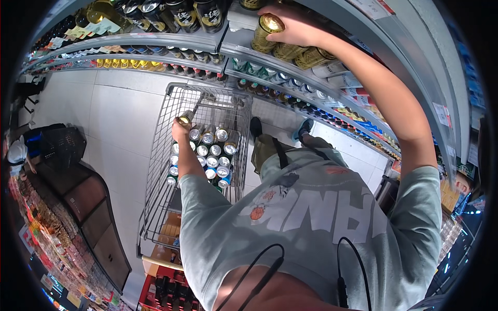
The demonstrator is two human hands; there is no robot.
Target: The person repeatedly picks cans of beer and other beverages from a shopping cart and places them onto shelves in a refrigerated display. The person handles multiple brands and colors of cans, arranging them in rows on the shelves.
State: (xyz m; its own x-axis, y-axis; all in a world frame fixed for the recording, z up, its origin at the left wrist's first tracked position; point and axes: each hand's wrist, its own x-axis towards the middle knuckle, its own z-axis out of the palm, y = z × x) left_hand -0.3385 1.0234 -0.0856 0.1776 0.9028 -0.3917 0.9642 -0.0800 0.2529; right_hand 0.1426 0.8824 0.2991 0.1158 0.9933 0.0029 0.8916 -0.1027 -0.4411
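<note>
My right hand point(297, 29) is wrapped around the upper part of a gold can point(263, 41) at the front of a store shelf point(249, 48). More gold cans point(290, 51) stand beside it on the same shelf. Lower down, my left hand point(180, 130) grips another can with a gold top point(185, 117) inside a wire shopping cart point(157, 116). Next to that hand, several rows of drink cans point(212, 149) stand upright in the cart, their silver lids facing up. Whether the can in my left hand rests on the cart's bottom cannot be seen.
Black cans point(184, 17) and glass bottles point(103, 17) fill the shelf to the left. Lower shelves hold bottles with yellow caps point(132, 64). A red crate point(171, 289) of dark bottles sits near the cart handle. Another person point(17, 155) is at the far left by a dark basket point(62, 145).
</note>
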